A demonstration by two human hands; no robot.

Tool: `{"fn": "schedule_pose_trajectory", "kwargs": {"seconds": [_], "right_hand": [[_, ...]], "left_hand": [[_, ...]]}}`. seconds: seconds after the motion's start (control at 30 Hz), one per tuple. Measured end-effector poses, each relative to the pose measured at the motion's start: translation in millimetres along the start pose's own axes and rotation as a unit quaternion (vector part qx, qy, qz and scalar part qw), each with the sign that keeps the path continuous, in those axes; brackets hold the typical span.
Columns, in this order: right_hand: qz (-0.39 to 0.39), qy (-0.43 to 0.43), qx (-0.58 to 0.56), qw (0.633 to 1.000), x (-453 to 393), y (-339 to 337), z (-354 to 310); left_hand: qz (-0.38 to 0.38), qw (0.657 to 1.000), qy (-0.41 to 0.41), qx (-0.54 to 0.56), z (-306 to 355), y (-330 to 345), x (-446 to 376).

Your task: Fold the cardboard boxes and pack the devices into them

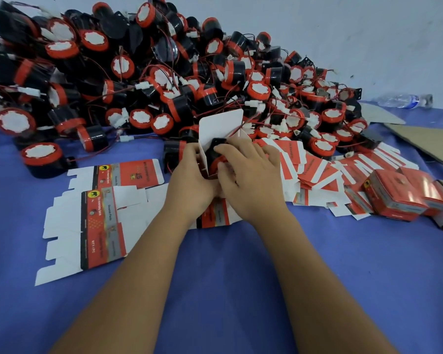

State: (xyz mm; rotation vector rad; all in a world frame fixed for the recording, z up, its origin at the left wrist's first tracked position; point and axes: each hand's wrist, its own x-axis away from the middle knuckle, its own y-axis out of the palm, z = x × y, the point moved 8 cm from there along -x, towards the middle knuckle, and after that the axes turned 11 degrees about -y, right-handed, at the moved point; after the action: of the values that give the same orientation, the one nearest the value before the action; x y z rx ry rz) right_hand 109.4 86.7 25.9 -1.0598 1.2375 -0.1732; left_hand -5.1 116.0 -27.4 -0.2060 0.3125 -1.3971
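While your left hand (193, 172) grips the half-folded box (219, 126) near the counter's (215, 264) middle, your right hand (248, 172) curls round the device (216, 152), pressing it in. Its loose wire could catch a flap, judging by the tangle. Flat blanks (97, 226) lie left, the device heap (164, 72) crowds behind, packed boxes (394, 198) right.

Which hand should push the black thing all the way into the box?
Probably the right hand: its fingers already rest on the black device, while the left hand grips the open box.
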Motion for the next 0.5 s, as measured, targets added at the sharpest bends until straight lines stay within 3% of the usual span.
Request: {"fn": "schedule_pose_trajectory", "kwargs": {"seconds": [0.2,0.37,0.5], "right_hand": [[0.115,0.052,0.060,0.990,-1.2,-28.2,6.2],[-0.062,0.139,0.039,0.988,6.1,10.6,22.6],[-0.099,0.215,-0.077,0.968,9.6,26.6,32.8]], "left_hand": [[0.019,1.000,0.000,0.007,1.8,-0.1,4.8],[0.074,0.996,0.026,-0.036,7.8,-4.1,5.6],[0.097,0.992,0.053,-0.058,11.7,-5.1,6.5]]}}
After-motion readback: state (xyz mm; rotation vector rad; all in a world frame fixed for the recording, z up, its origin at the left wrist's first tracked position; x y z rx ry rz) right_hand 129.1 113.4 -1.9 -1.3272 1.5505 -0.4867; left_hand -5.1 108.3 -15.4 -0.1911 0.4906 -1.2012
